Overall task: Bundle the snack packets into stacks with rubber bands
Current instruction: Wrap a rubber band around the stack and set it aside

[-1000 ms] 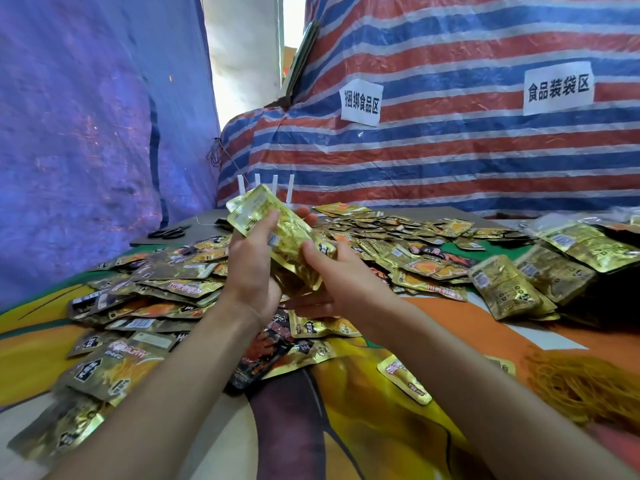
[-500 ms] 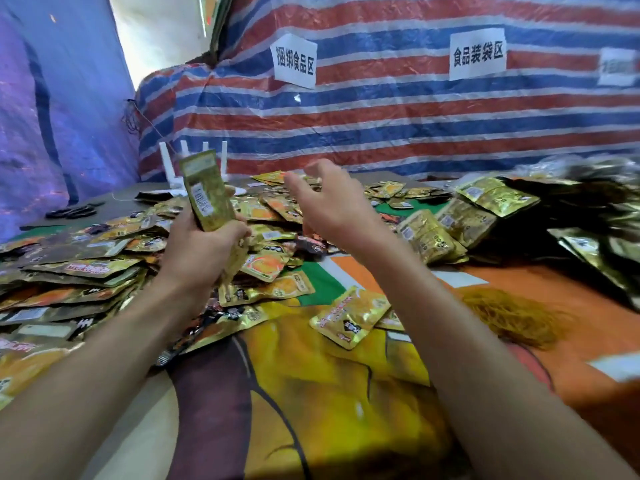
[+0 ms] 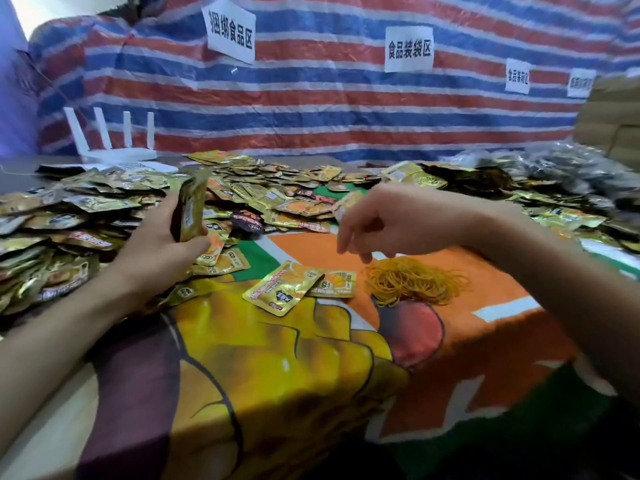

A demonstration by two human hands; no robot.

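My left hand (image 3: 162, 247) grips a stack of gold snack packets (image 3: 189, 207) held upright on edge at the left of the table. My right hand (image 3: 384, 225) hovers with fingers hanging loosely, holding nothing, just above and left of a pile of yellow rubber bands (image 3: 414, 280) on the orange part of the cloth. Two loose gold packets (image 3: 287, 287) lie flat in front, between my hands. A large heap of loose packets (image 3: 86, 216) spreads over the left and back of the table.
A white router with several antennas (image 3: 114, 147) stands at the back left. More packets and dark bags (image 3: 568, 174) pile up at the right. A striped tarp (image 3: 311, 109) with paper signs closes the back. The colourful cloth (image 3: 277, 375) covers the near table.
My view has swung right. My right hand let go of the stack and moved right and down towards the rubber bands. My left hand keeps the stack, now lower.
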